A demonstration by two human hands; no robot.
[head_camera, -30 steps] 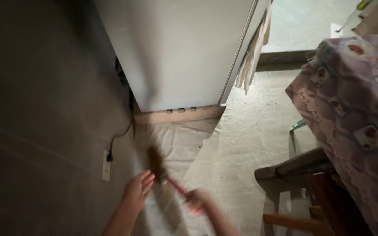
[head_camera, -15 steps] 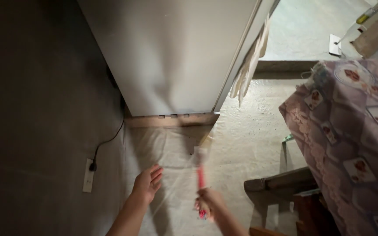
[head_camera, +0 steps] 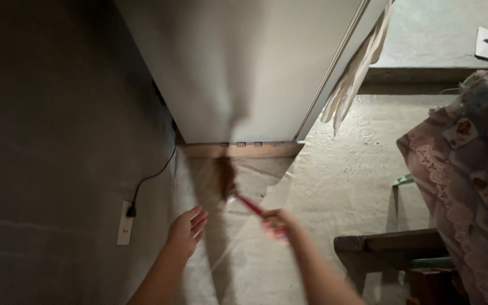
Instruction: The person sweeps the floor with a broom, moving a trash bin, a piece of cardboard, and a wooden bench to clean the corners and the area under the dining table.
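Pink-handled brush with brown bristles [head_camera: 227, 183] sits gripped in my right hand [head_camera: 278, 223], fingers wrapped round the handle. Half a second ago its head pointed straight up toward the floor's middle; now it is swung left, blurred, over the pale plastic floor sheet [head_camera: 334, 186] beside the wooden plinth [head_camera: 238, 150] under the white fridge [head_camera: 244, 68]. My left hand [head_camera: 186, 230] stays spread, empty, near the grey wall [head_camera: 57, 141].
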